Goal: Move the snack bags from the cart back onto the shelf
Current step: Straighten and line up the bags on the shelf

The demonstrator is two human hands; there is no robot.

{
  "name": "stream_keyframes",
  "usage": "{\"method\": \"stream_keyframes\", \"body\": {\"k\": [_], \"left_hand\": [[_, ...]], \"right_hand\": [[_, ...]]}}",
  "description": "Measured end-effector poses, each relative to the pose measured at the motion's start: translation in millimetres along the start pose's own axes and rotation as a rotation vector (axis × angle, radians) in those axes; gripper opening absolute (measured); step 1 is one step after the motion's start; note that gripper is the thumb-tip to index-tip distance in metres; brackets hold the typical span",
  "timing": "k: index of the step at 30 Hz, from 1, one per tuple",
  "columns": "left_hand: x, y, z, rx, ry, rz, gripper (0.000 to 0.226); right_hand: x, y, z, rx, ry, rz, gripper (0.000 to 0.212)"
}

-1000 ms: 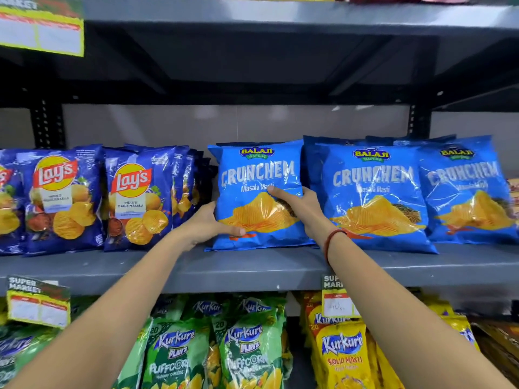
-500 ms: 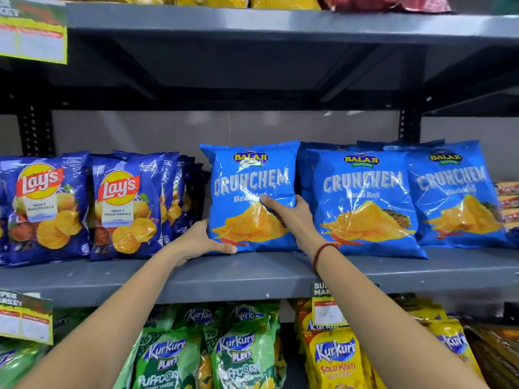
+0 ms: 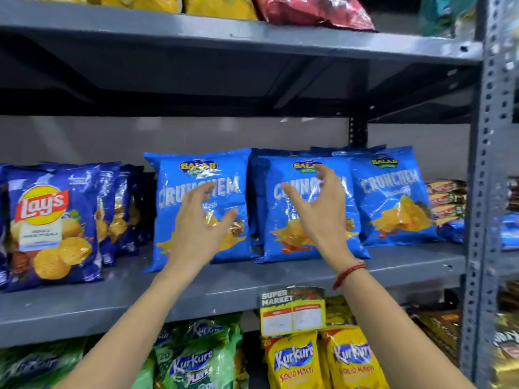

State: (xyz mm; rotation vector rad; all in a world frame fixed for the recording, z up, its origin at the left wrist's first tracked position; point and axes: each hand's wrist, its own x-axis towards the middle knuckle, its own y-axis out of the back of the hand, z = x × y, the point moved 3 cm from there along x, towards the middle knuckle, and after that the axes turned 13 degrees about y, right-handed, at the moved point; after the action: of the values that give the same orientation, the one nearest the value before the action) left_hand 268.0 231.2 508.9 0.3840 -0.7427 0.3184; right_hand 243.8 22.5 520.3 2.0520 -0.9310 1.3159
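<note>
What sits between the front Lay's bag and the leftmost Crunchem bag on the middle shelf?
In the head view, more Lay's bags stand in a row behind the front Lay's bag, then a narrow dark gap before the leftmost Crunchem bag.

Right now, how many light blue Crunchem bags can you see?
3 fronts on the middle shelf: left bag, middle bag, right bag. More may hide behind them.

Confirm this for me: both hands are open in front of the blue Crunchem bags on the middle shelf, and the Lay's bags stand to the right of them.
One thing is wrong. The head view shows the Lay's bags to the left of the Crunchem bags, not the right. Both the left hand and right hand are open in front of them, on the middle shelf.
</note>
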Motion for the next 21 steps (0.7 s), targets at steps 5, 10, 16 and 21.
{"method": "stream_keyframes", "body": {"k": [5,10,16,21], "left_hand": [[-3,-79,14,-0.044,0.166,-0.369,0.078],[2,-121,12,-0.24,0.609,-0.535,0.083],[-1,-133,2,-0.346,0.76,-0.534,0.094],[-2,-140,-4,-0.434,0.714,-0.452,0.069]], "right_hand": [[9,34,64,-0.174,-0.221,-0.023,0.081],[-1,32,104,0.131,-0.562,-0.219,0.114],[6,24,117,0.478,-0.6,-0.251,0.082],[7,26,123,0.564,-0.52,-0.241,0.046]]}}
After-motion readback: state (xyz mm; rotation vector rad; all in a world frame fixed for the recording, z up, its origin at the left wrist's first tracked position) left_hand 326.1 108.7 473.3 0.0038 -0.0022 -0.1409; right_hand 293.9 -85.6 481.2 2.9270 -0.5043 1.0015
